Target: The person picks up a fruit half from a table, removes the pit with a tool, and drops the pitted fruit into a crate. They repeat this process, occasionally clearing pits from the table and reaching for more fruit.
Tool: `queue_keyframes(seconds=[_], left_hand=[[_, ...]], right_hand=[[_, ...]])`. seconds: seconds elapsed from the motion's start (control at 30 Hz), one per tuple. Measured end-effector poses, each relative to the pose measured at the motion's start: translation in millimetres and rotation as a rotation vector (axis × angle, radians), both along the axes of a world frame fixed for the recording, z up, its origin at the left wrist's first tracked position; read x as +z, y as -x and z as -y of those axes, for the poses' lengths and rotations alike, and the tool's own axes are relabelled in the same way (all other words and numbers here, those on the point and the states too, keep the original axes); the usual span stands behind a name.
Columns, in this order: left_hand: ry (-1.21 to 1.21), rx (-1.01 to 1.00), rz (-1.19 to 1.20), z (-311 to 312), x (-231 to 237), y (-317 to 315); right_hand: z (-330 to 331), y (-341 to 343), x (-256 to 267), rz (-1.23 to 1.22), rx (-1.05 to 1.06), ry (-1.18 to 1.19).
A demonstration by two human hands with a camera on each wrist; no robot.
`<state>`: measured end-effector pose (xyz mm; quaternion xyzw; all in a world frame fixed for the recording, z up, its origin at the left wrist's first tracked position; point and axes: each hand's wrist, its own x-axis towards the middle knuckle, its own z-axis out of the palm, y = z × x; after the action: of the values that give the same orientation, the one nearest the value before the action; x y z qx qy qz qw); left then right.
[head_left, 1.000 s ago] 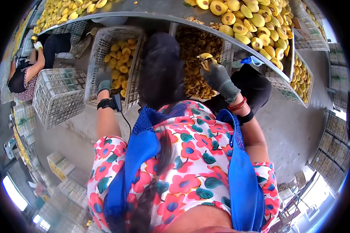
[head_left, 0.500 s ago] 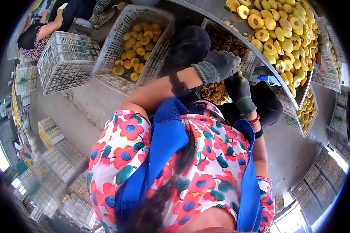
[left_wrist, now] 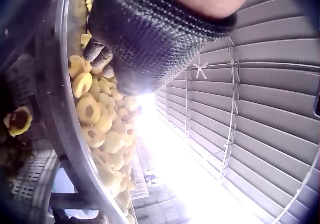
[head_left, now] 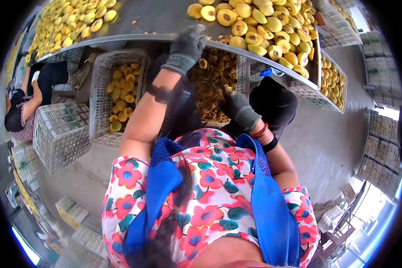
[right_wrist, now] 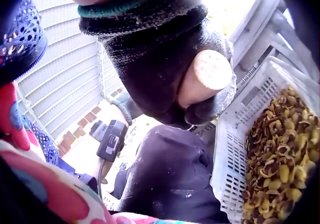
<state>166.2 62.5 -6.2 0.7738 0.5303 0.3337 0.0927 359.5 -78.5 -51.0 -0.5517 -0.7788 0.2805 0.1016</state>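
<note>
My left hand, in a dark grey knit glove, reaches over the front edge of the metal table. In the left wrist view its bent fingers overlap the heap of yellow peach halves, with nothing seen in them. My gloved right hand is over the near side of the scrap crate. It grips a tool by its round wooden handle, whose butt end sticks out of the fist; the tool's working end is mostly hidden. Brown and yellow peach scraps fill that crate.
Left of my legs stands a crate partly filled with peach halves. An upturned crate stands farther left, near another person. More peach halves lie piled on the table at right. Stacked crates line the right side.
My left hand went from the crate of peach halves to meet the right hand over the scraps, then forward to the table edge. The right hand stays near the scrap crate.
</note>
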Motion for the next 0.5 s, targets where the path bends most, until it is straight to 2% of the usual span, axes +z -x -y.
queue_keyframes(seconds=[0.13, 0.27, 0.4, 0.43, 0.5], left_hand=[[-0.008, 0.095, -0.056, -62, -10, 0], [-0.051, 0.118, -0.133, -135, -43, -9], [0.21, 0.159, -0.191, -168, -59, -21], [0.071, 0.169, -0.199, -172, -66, -23], [0.249, 0.145, -0.313, -176, -61, -31]], right_hand=[[-5, -9, -1, -0.17, -0.029, -0.199], [-8, -8, -2, -0.193, -0.155, -0.197], [-11, -8, 6, -0.209, -0.24, -0.172], [-12, -9, 12, -0.213, -0.257, -0.143], [-15, -14, 20, -0.235, -0.266, -0.126]])
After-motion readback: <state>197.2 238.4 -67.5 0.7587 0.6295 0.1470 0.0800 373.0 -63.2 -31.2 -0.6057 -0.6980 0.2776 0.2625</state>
